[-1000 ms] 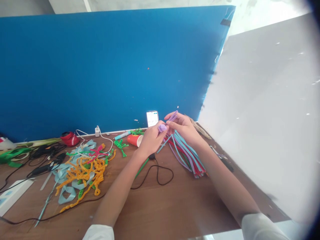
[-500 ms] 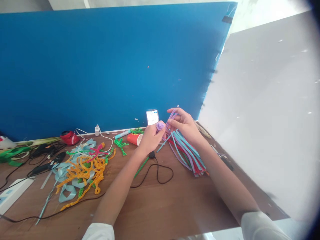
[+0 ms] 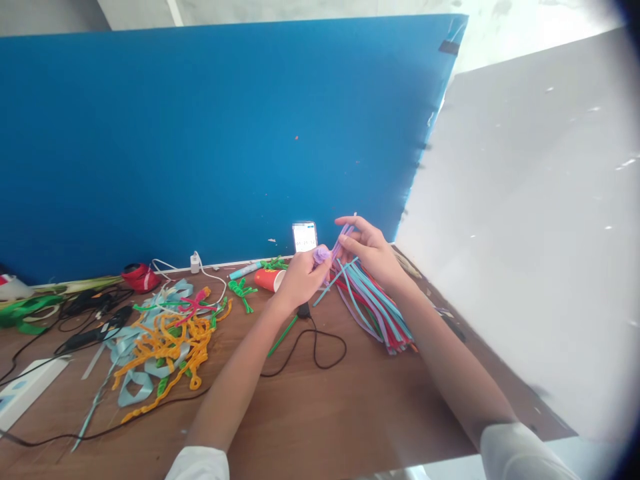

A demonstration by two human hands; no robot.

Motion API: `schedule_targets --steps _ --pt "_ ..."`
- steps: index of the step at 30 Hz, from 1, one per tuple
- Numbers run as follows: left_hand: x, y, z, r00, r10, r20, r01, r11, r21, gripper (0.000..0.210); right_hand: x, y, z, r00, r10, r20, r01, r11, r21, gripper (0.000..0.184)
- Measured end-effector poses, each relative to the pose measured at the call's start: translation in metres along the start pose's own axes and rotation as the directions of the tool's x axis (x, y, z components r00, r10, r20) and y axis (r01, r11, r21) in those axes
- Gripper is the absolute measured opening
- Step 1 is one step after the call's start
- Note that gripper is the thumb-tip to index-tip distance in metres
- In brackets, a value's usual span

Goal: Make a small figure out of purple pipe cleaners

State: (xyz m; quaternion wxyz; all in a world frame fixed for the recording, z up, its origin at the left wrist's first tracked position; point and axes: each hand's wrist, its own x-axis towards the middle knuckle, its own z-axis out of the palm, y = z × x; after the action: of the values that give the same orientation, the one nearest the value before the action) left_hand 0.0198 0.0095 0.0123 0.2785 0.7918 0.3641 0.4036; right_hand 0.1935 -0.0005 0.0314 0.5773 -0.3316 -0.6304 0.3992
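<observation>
Purple coil [image 3: 321, 254] looks wound already, clamped in the left hand's [image 3: 300, 275] grip over the tabletop [image 3: 325, 413]. Right hand [image 3: 373, 255] has purple strands [image 3: 343, 240] pinched beside it, their ends still straight and loose.

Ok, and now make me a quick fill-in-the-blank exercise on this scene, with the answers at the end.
The left hand grips a roll; the right hand holds thin ____ strips.
The red cup lies on its ____.
The panel behind the phone is ____.
Missing words: purple; side; blue.
</observation>
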Motion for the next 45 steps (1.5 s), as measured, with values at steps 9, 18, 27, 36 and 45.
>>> schedule_targets --steps 9,18,27,36,45 --pt "0.001 -0.004 -0.002 0.999 0.037 0.029 -0.038 0.998 0.059 0.04 0.003 0.004 -0.004 1.0 -0.002 0.0 0.002 1.0 0.01 0.022" --pt "0.001 -0.006 0.002 0.986 -0.055 0.155 0.052 0.998 0.022 0.046 0.008 0.012 -0.011 0.999 -0.033 -0.037 0.033 0.999 -0.014 0.022" --pt "0.003 -0.01 0.002 0.99 -0.092 0.105 0.076 0.986 0.15 0.054 0.007 0.007 -0.012 0.999 -0.019 -0.038 0.018 1.0 -0.024 0.027" --pt "0.004 -0.008 0.003 0.991 -0.104 0.089 0.105 0.994 -0.009 0.046 0.009 0.007 -0.016 0.981 0.006 -0.196 -0.016 0.999 -0.046 0.034" --pt "0.005 -0.008 0.003 0.999 -0.026 -0.032 0.026 1.0 0.006 0.044 0.004 0.008 0.001 0.992 0.031 -0.12 -0.035 0.999 -0.032 0.034"
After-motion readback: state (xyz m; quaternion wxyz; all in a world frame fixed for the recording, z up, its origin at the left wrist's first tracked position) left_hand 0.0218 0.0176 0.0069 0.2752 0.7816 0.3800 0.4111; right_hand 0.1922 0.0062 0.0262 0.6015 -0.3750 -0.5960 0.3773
